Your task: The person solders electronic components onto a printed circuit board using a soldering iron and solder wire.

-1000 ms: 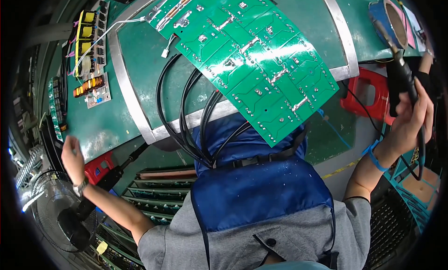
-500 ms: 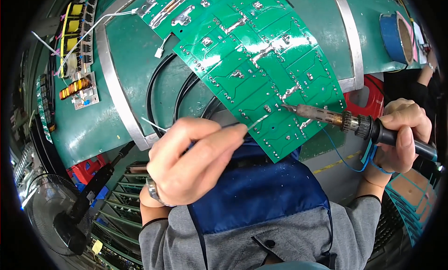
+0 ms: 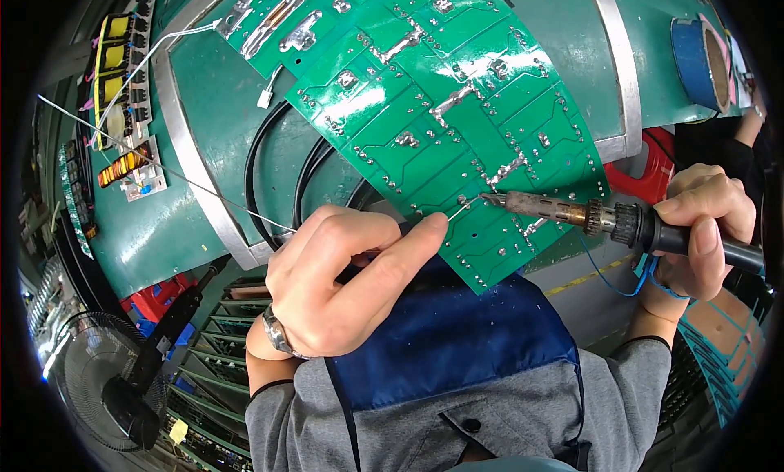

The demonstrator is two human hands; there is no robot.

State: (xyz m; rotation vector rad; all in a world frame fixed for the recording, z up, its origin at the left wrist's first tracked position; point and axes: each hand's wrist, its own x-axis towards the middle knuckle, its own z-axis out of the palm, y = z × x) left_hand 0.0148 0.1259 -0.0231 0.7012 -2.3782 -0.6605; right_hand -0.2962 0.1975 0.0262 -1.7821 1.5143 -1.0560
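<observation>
A large green circuit board [image 3: 441,166], dotted with shiny solder joints, lies with one corner reaching out over my lap. My right hand [image 3: 704,227] grips the black handle of a soldering iron [image 3: 555,209] from the right. Its tip rests at or just above a joint near the board's lower part. Between thumb and forefinger, my left hand [image 3: 351,280] pinches a thin solder wire [image 3: 460,211], whose end meets the iron's tip. The wire's other length trails off to the left behind the hand. A blue cord circles my right wrist.
Black cables [image 3: 263,170] curve beside the board on the green bench [image 3: 204,219]. Metal strips [image 3: 616,64] cross the bench. A board with yellow transformers [image 3: 116,60] stands at far left, a blue tape roll [image 3: 694,64] at far right. A fan [image 3: 106,382] is at lower left.
The iron's tip has shifted slightly left and down. My left hand has moved the solder wire right, so that its end meets the tip. The board appears shifted slightly left in view.
</observation>
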